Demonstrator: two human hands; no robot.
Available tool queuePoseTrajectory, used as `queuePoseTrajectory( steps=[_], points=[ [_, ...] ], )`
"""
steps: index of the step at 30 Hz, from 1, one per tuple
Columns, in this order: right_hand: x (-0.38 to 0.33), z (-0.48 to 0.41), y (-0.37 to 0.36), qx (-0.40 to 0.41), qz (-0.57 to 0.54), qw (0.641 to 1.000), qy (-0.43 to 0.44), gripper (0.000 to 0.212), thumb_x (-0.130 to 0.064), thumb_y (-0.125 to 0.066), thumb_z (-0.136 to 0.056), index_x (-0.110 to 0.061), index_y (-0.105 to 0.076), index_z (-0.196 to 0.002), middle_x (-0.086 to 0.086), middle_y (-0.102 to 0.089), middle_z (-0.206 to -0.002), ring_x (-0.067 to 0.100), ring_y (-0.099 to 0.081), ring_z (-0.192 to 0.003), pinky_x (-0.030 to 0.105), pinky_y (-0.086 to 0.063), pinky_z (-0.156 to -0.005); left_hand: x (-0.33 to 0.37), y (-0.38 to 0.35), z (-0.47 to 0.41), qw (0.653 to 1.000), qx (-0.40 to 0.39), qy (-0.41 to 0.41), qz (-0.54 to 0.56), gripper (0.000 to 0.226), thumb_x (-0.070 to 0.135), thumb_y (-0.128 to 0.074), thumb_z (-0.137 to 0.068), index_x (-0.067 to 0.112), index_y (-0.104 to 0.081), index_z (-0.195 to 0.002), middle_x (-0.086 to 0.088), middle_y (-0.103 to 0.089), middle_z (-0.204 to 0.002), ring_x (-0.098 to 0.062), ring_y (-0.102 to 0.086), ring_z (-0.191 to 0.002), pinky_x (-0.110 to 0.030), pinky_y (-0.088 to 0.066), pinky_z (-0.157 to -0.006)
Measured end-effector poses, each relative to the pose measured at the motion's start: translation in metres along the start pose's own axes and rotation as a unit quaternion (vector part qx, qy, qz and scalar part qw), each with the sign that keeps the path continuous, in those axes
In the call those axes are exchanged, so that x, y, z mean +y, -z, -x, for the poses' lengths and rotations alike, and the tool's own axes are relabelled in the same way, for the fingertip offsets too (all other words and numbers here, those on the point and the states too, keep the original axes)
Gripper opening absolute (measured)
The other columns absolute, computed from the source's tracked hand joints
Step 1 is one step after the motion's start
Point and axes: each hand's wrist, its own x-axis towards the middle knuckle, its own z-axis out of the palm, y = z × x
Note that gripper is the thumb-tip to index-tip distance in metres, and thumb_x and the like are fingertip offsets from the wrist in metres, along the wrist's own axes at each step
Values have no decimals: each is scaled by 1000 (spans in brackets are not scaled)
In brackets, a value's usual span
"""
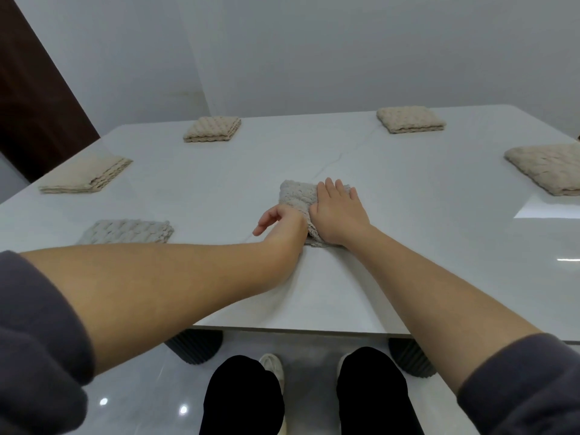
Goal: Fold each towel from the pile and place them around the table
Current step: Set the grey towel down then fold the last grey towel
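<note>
The table (408,189) is a glossy white slab with a thin grey vein running across it and rounded corners, standing on dark ribbed round legs (196,346). Under the right hand (337,211) lies the grey towel (295,199), a thick, knobbly weave folded into a small, chunky block. That hand lies flat on top of it, palm down, fingers straight and close together, pointing away from the person, with the forearm stretched out bare from a pushed-up dark sleeve (521,387).

The left hand (279,224) sits just beside the right one, at the towel's left edge, its heel against the fabric. Its fingers curl loosely out to the left, and nothing shows in them.

Further left of the left hand, nearer the table's edge, rests a second grey towel (125,231), folded flat and bumpy like the first. Beyond that, well off to the left, a beige ribbed towel (86,174) lies as a flat square with stacked layered edges. Far ahead of the hands sit a far left beige towel (213,129) and a far right beige towel (409,119), both puffy folded squares. Well to the right of the right hand is a large beige towel (546,167), quilted in look.
</note>
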Motion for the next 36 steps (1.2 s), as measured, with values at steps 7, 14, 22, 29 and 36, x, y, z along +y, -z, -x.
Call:
queuePoseTrajectory(
  steps=[7, 14, 22, 29, 36],
  points=[
    [-1, -1, 3, -21, -5, 1000, -8, 63, -33, -20, -100, -6, -4, -155, 11, 1, -163, 26, 4, -150, 46, 2, -121, 11, -42, 15, 963, 253, 6, -92, 45, 6, -38, -75, 3, -39, -120, -20, -42, -108, -31, -46, -48, -25, -48, -51],
    [-1, 0, 3, -20, -6, 1000, -7, 63, -35, -20, -100, -6, -5, -155, 11, 0, -164, 25, 3, -150, 48, 1, -121, 0, -77, 35, 939, 343, 7, 29, 56, -1, -41, -61, 21, -61, -109, 6, -53, -94, -18, -34, -54, -27, -23, -47],
    [-2, 1, 10, -26, -13, 1000, -1, 62, -32, -20, -101, -5, -5, -155, 11, 0, -164, 27, 5, -150, 49, 3, -120, -14, -88, 37, 792, 441, 45, 420, 27, 16, -44, -81, 9, -58, -103, -8, -59, -97, -27, -57, -76, -34, -43, -53],
    [1, 2, 30, -20, 15, 999, 44, 61, -30, -17, -102, -5, 1, -155, 11, 6, -163, 28, 9, -150, 46, 3, -121, -26, -42, -21, 705, 253, 74, 658, 55, 22, -24, -103, 11, -10, -155, -1, -4, -163, -14, 0, -150, -39, -7, -121],
    [11, 7, 10, -39, 26, 997, 58, 60, -31, -17, -104, -4, 2, -155, 13, 6, -163, 28, 9, -150, 41, 3, -121, 11, -47, -44, 718, 148, 33, 679, 59, 36, -12, -104, 14, 7, -155, 3, 10, -163, -8, 10, -148, -45, 4, -121]
  ],
)
